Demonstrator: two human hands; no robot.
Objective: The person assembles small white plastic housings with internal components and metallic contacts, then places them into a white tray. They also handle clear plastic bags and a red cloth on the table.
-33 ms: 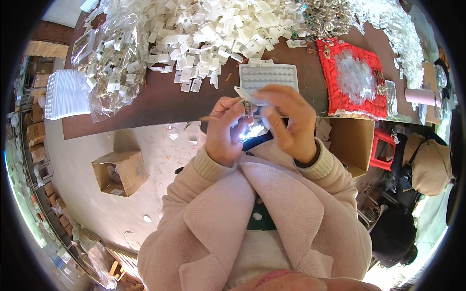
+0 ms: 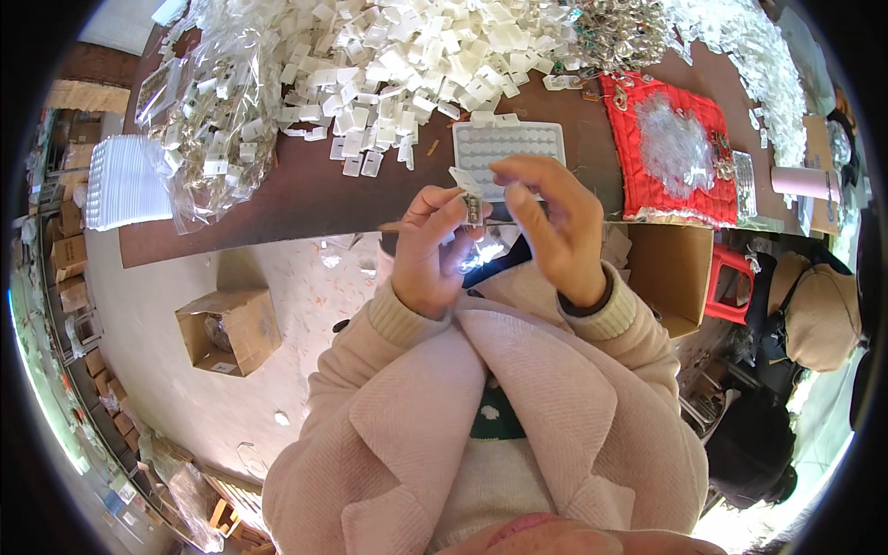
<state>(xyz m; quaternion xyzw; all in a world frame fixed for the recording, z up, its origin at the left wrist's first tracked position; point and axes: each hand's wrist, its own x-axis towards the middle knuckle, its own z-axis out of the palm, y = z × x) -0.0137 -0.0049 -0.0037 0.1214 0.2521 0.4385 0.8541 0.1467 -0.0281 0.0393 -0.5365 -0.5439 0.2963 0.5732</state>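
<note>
My left hand pinches a small white battery box between thumb and fingers, above the near edge of the table. The box's white lid stands up at its far end, and small silvery parts show inside. Below it glows a bright bluish-white cluster of string lights, close to the left fingertips. My right hand hovers just right of the box, apart from it. Its thumb and forefinger are spread, with nothing visible between them. Just beyond both hands lies a white tray with rows of round pockets.
A large heap of white plastic cases covers the far table. Clear bags of parts and stacked white trays are at left. A red cloth bearing clear pieces lies at right. Cardboard boxes and a red stool stand below.
My right hand has drawn slightly away to the right from the box, and its blurred fingers now show sharply. The left hand still holds the battery box, nearly in place.
</note>
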